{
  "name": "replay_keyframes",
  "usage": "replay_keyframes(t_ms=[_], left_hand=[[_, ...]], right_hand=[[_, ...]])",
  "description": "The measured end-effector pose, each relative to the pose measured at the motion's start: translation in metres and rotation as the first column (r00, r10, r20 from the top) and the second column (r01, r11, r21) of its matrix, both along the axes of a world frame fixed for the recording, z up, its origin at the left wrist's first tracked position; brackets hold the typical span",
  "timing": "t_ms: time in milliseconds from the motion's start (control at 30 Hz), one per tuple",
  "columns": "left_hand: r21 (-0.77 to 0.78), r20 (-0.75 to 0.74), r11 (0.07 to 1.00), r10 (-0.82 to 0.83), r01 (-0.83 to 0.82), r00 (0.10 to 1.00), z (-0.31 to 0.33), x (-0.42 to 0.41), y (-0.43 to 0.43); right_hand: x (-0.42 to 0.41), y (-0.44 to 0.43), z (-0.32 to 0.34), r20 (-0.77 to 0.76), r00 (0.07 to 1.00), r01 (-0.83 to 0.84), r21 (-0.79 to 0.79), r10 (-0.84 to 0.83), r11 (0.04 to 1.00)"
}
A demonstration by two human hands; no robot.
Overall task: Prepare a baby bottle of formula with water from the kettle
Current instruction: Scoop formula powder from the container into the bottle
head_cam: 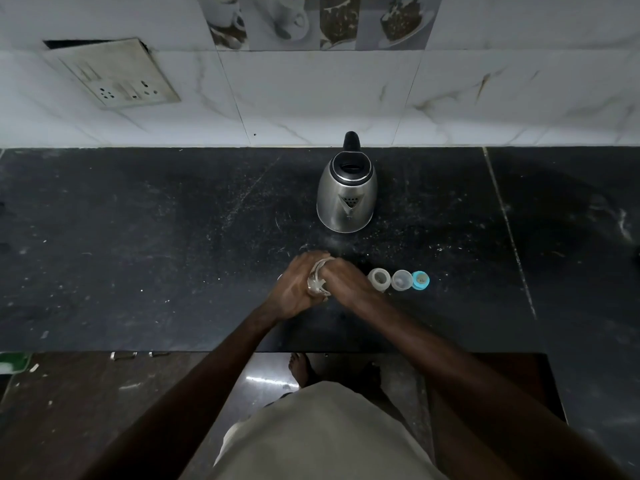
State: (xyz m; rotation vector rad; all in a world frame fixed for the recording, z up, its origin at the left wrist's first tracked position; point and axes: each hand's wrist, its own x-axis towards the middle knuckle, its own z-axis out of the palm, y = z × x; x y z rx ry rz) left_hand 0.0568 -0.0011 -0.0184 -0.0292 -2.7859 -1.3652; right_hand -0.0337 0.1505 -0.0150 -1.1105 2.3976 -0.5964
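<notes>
Stage: early, by judgement, with no water poured, no powder in and nothing assembled; filling, dosing, closing and mixing all remain. Item 1, left hand (294, 289): near the middle of the countertop (138, 237), toward its front edge, fingers curled round a packet. Item 2, packet (318, 276): clear, crinkled, pinched between both hands; contents cannot be told. Item 3, right hand (348, 282): touching the left, fingers closed on the same packet. Item 4, kettle (346, 195): steel, upright, toward the back edge beyond the hands, spout facing the front; water level not visible. Item 5, bottle (379, 279): clear, uncapped, upright just right of the right hand; appears empty. Item 6, cap (401, 279): clear dome, just beside the bottle, holding nothing visible. Item 7, blue ring (420, 280): against the cap, end of the row, a pale teat seated in it.
</notes>
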Motion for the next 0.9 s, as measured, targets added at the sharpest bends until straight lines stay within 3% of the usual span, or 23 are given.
replay_keyframes(t_ms=[167, 267, 367, 467, 600, 700, 900], left_hand=[[-0.11, -0.068, 0.993, -0.046, 0.039, 0.997, 0.011, -0.003, -0.003], [-0.095, -0.083, 0.995, -0.043, 0.035, 0.996, 0.017, -0.006, -0.005], [-0.079, -0.104, 0.997, -0.025, 0.017, 0.994, 0.017, -0.006, -0.009], [-0.077, -0.103, 0.997, -0.012, 0.004, 0.995, 0.014, -0.007, -0.011], [-0.052, -0.111, 0.999, -0.015, 0.009, 0.994, 0.01, -0.007, -0.011], [-0.072, -0.121, 0.997, -0.026, 0.017, 0.992, 0.008, -0.009, -0.009], [-0.164, -0.121, 0.985, -0.077, 0.056, 0.99, 0.003, -0.016, -0.007]], right_hand=[[0.001, 0.002, 0.018, -0.107, 0.993, -0.049, 0.03, 0.052, 0.998], [0.002, 0.003, 0.033, -0.13, 0.988, -0.08, 0.06, 0.087, 0.995], [-0.002, 0.004, 0.032, -0.288, 0.945, -0.105, 0.18, 0.155, 0.978], [-0.005, 0.009, 0.034, -0.37, 0.918, -0.081, 0.188, 0.147, 0.979], [-0.01, 0.017, 0.037, -0.366, 0.926, -0.058, 0.095, 0.089, 0.994], [-0.008, 0.017, 0.031, -0.316, 0.942, -0.068, 0.16, 0.116, 0.985], [-0.001, 0.017, 0.029, -0.466, 0.861, -0.11, 0.219, 0.203, 0.969]])
